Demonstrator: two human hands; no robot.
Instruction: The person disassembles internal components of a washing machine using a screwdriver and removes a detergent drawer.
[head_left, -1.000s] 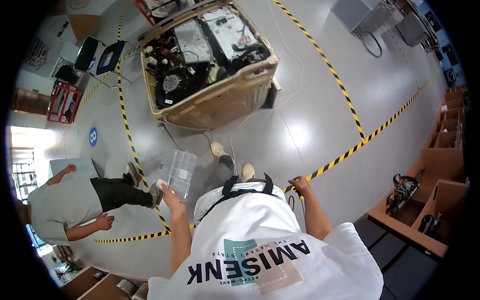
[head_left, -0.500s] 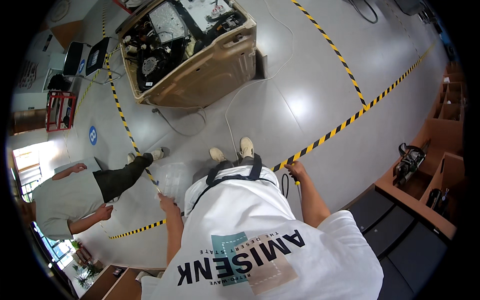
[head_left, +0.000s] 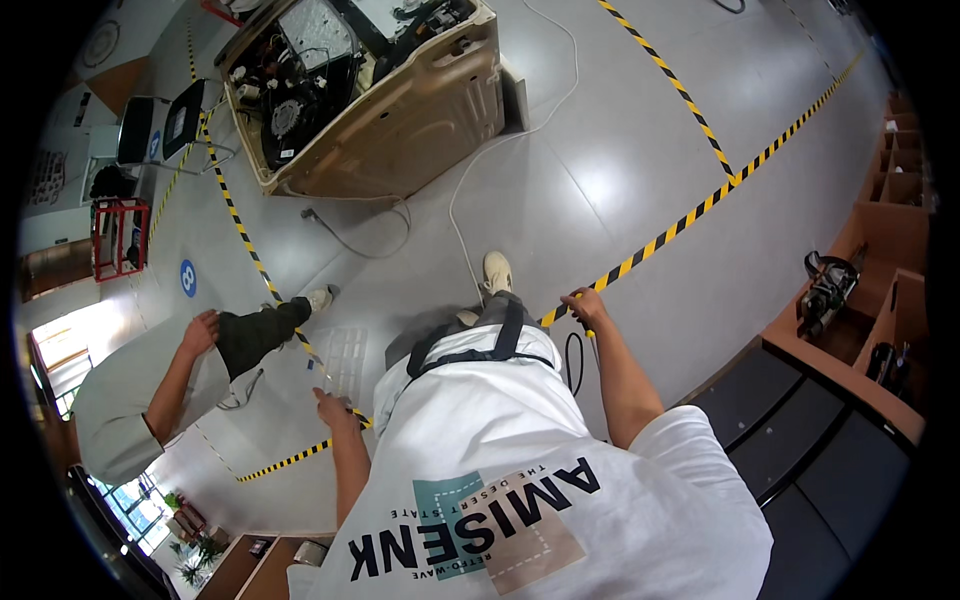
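Note:
My left hand (head_left: 334, 408) holds a clear plastic box with divided compartments (head_left: 342, 358) out to the side of my white shirt, fingers closed on its near end. My right hand (head_left: 585, 308) is closed round a tool with a yellow handle (head_left: 590, 334), apparently a screwdriver, whose thin shaft points down beside a loop of black cable (head_left: 573, 360). Ahead on the floor is a large open beige metal appliance (head_left: 385, 140) full of dark mechanical parts, with a grey hose (head_left: 365, 250) and white cable (head_left: 455, 230) lying near it.
A co-worker (head_left: 150, 390) in grey is close on my left. Black chairs (head_left: 180, 120) and a red cart (head_left: 120, 240) are beyond. Wooden compartments holding tools (head_left: 860, 230) line the right, above dark panels (head_left: 780, 430). Striped tape (head_left: 680, 230) marks the floor.
The appliance and floor markings have shifted up in view as my feet step. Both my hands keep their items. The co-worker's hand has risen across their body.

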